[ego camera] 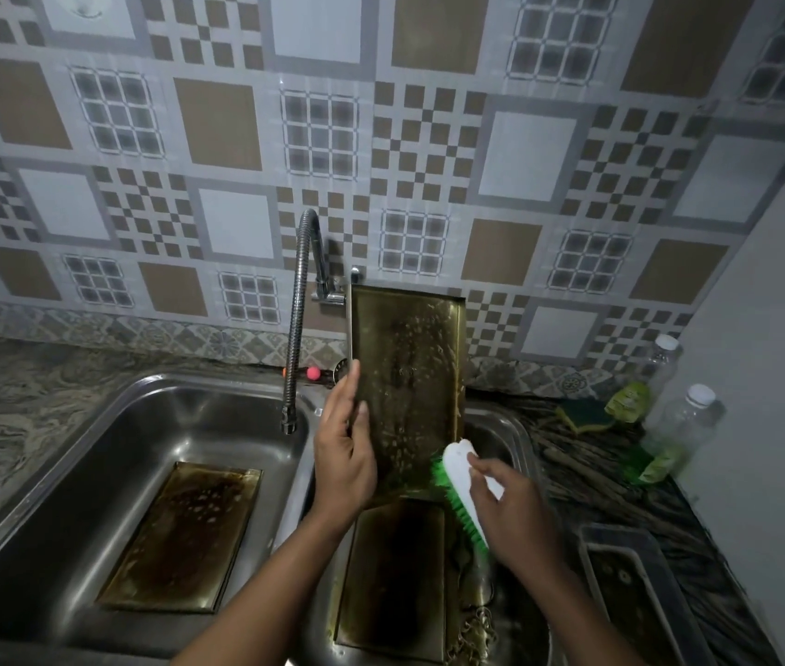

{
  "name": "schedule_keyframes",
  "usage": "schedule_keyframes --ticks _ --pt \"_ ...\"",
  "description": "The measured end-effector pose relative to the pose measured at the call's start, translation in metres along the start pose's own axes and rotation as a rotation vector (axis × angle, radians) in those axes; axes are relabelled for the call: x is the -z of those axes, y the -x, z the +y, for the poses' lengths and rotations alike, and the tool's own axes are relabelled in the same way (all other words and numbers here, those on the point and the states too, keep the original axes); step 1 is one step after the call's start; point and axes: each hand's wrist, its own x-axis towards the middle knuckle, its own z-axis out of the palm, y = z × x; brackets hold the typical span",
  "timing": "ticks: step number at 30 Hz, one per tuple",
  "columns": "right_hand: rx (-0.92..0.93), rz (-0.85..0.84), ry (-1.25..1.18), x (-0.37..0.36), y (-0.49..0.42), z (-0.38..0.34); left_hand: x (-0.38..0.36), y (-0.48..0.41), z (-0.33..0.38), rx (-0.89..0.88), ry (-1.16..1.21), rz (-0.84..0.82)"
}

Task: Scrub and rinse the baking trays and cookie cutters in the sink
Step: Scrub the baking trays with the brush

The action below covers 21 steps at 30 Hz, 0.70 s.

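The left hand [345,454] holds the upright tray [407,377] by its left edge, thumb laid on the front face and fingers wrapped behind, with the index finger reaching up along the rim. The right hand [510,511] is curled around the white back of a scrubbing brush [465,478], whose green bristles face left and meet the tray's lower right corner. The tray stands on its short end over the right basin [520,425] of the steel sink, its stained inner face dotted with suds and turned toward the person. Beneath it, flat in the same basin, lies a second tray [390,569], dark with baked-on marks. Just to its right, at the near end of the basin, is a tangle of thin metal shapes that look like cookie cutters [477,632], though they are too dim to make out. To the left, a third tray [184,531] lies flat in the bottom of the left basin [69,425], also stained and flecked with foam. A flexible faucet [299,319] arcs from the tiled wall and ends above the left basin's right side. On the counter to the right sits a fourth tray [621,584], and farther back lie a green and yellow sponge [582,415], a green pouch [628,398] and two clear bottles [683,425] with white caps.
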Motion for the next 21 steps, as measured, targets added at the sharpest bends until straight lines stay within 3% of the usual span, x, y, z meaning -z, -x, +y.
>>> schedule_keyframes --ticks 6,14,17,21 --pt "0.171 0.100 -0.048 -0.015 -0.001 -0.009 -0.003 -0.010 0.005 0.019 -0.006 -0.009" --pt "0.029 0.392 -0.129 0.015 -0.075 -0.060 -0.006 0.005 0.004 0.032 0.041 -0.222" --pt "0.029 0.360 -0.089 0.014 -0.091 -0.086 -0.012 0.011 0.000 0.109 0.075 -0.268" --pt "0.272 0.172 -0.012 -0.019 -0.067 -0.108 -0.013 0.009 -0.009 0.174 0.091 -0.247"
